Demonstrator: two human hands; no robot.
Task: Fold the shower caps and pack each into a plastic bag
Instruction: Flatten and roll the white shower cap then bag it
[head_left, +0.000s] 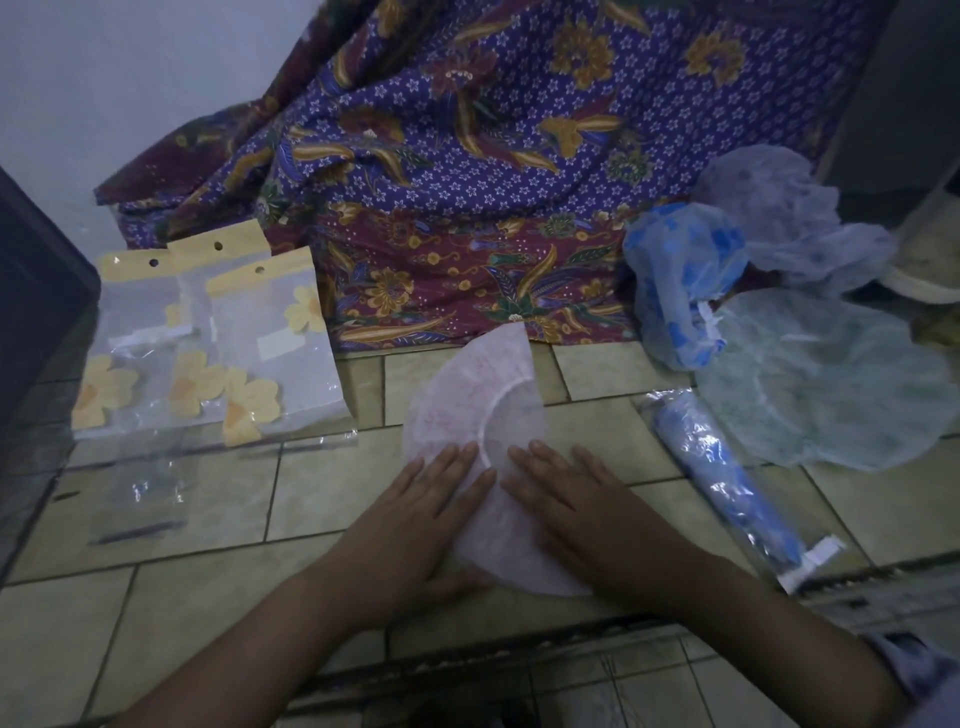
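Both hands are down flat with fingers straight. The left hand (415, 525) and right hand (582, 514) sit side by side on the near end of the white shower cap (467, 395), pressing it into the tiled floor (322, 483) and gripping nothing. My guess is that's to flatten the fold and squeeze the air out so it holds a crease.

The cap looks folded in half into a fan shape. Its long axis runs away from the person, with the curved edge bulging left and the straighter edge on the right. The elastic shows as a pale arc just past the fingertips.

Just right of it lies a blue cap rolled up in a clear bag (727, 483), pointing near-right to far-left, so one looks done. Left, some empty clear bags (137, 499) are within easy reach.

Further back on the left are yellow-flower bags (270, 332). On the right, the loose caps are heaped close together: a green cap (821, 384), a blue-spotted cap (675, 280) and a pale grey cap (779, 208). A purple batik cloth (467, 156) is draped behind everything.
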